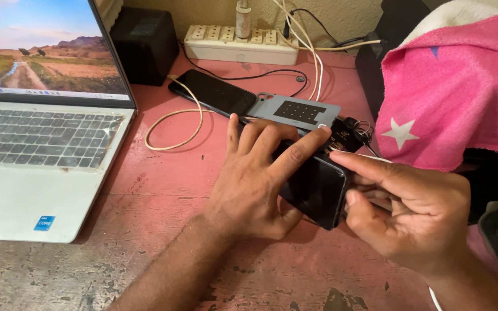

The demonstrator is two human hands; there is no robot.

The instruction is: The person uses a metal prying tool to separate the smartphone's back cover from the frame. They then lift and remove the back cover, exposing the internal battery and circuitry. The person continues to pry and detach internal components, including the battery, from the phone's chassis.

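A black smartphone (317,187) is held just above the worn pink table (162,184), near its middle. My left hand (257,173) lies across the phone's left part, fingers spread over its top and thumb under its lower edge. My right hand (410,207) grips the phone's right end, index finger stretched along the upper right corner and thumb at the side. Much of the phone is hidden by the fingers.
A silver laptop (36,144) stands open at the left. Behind the hands lie a second black phone (211,92), a grey flat device (298,110), keys (355,131), cream cables (174,129), a power strip (240,43) and a black box (145,43). Pink cloth (456,92) drapes at right.
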